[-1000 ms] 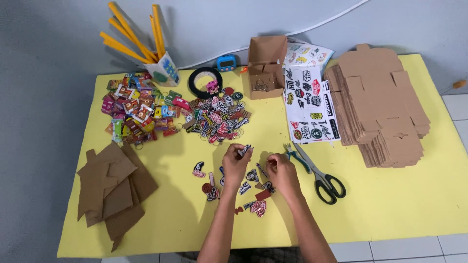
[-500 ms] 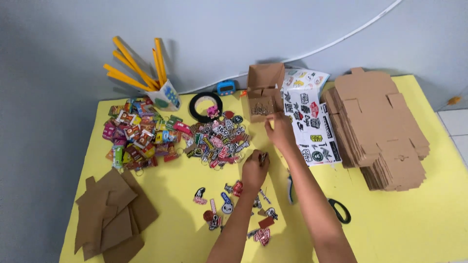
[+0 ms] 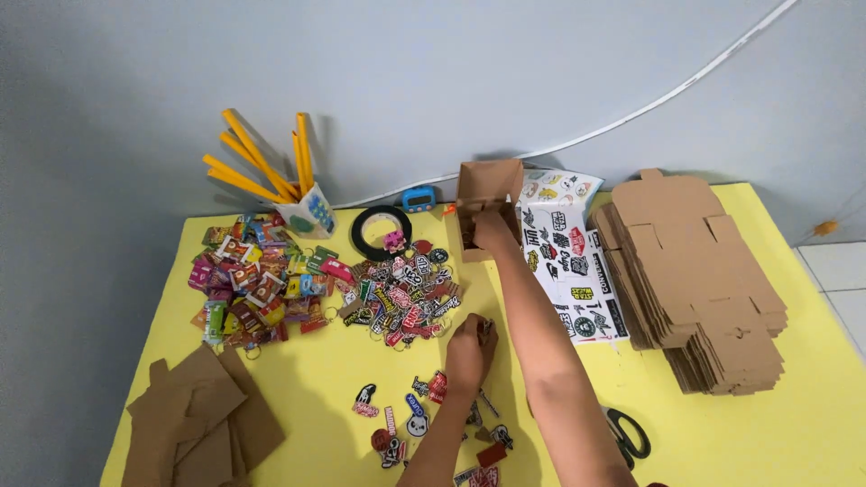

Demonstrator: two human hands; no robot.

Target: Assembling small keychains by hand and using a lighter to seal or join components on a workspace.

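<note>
The right hand [image 3: 494,233] reaches across the yellow tabletop [image 3: 767,424] to the small open box [image 3: 487,203] at the far edge, its fingers bent over the box's front rim and dipping inside; whether they grip anything there cannot be told, since the box wall hides the tips. The box stands upright with its flap raised against the wall, mouth open toward the person, which leaves it easy to drop things into. The left hand [image 3: 469,347] rests nearer, fingers pinched narrow on a small key ring item [image 3: 485,327], lifted just above the loose keychains [image 3: 424,406] strewn in front of the body. The main keychain pile [image 3: 406,293] lies just left of the right forearm, and a candy heap [image 3: 257,284] further left. A sticker sheet [image 3: 568,261] lies under and beside the right arm, touching the stack of flat cartons [image 3: 695,280]. Scissors [image 3: 627,433] sit by the right elbow, partly hidden. A tape roll [image 3: 379,230], a timer [image 3: 419,198] and a cup of yellow sticks [image 3: 307,212] line the back; cardboard scraps [image 3: 198,424] lie at the near left.
</note>
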